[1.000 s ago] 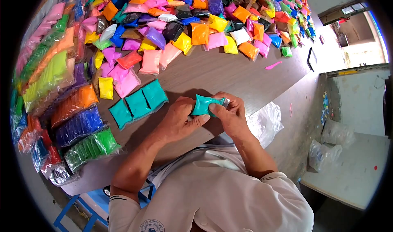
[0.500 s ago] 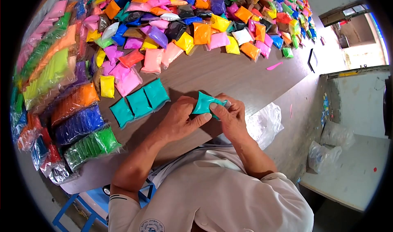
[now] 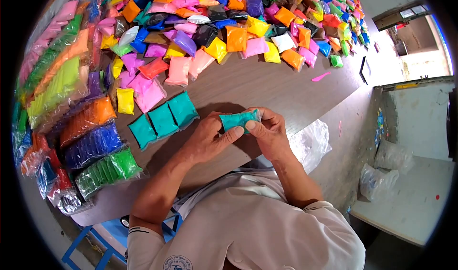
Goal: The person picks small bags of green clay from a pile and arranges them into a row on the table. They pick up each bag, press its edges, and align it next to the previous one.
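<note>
Two-handed hold in my view: left hand grips one end of teal packet, right hand other end, thumb pressing soft filling. Packet glossy, pillow-like, between hands over wood-grain table. I see three squarish teal packets in row leftward; crumpled clear bag rightward; plump multicoloured packets heaped beyond.

Bent at both elbows, slanting left forearm and right forearm inward, holding left hand and right hand close together: curling fingers in, pointing thumbs toward each other!
</note>
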`<state>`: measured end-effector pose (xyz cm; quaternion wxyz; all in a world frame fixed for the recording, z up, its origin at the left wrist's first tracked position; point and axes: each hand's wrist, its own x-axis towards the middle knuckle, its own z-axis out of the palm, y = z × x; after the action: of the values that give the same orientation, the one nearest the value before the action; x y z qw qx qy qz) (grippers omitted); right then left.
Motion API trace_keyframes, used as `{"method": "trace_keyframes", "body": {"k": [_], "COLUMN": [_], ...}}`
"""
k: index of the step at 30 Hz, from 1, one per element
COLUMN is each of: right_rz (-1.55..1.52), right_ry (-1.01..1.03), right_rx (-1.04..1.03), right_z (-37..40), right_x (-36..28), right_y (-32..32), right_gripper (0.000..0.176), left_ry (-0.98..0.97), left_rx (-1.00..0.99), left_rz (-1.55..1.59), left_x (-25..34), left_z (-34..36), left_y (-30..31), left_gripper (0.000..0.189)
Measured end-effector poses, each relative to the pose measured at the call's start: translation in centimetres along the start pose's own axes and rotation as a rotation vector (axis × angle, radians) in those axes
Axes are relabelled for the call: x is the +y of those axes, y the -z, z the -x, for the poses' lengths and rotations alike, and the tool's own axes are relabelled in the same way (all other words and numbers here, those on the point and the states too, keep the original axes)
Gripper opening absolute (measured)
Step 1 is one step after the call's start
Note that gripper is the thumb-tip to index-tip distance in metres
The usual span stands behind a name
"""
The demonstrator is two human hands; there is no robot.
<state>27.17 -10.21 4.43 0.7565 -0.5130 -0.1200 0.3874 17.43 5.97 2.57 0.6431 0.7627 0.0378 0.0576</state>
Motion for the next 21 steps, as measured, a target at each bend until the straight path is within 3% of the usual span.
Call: {"method": "trace_keyframes", "body": {"k": [4,7,16,21], "right_rz": [0.052,0.104,-0.087,-0.015], "right_ry": [0.144,0.192,0.033,0.138], "right_rx": [-0.02,-0.014,0.085,0.061], "right_z": [-0.1,-0.3,-0.1,-0.7], "right_x": [0.9,0.8,0.7,1.8], "right_y": [0.4,0.1,-1.7,-0.6], "right_gripper": [0.013,0.011,0.015,0.015], "left_ry": [-0.12,-0.094,0.044,-0.01], "left_rx": [-0.02,-0.074,0.024,-0.037], "left_rz": [-0.111,-0.108,0.079,-0.102], "left_x": [0.1,0.3,1.7,0.1], "left_z": [-0.3,-0.4,-0.2,0.0], "left_y": [0.0,0.4,0.0,0.2], "left_gripper": [0.039,0.039,0.04,0.039]}}
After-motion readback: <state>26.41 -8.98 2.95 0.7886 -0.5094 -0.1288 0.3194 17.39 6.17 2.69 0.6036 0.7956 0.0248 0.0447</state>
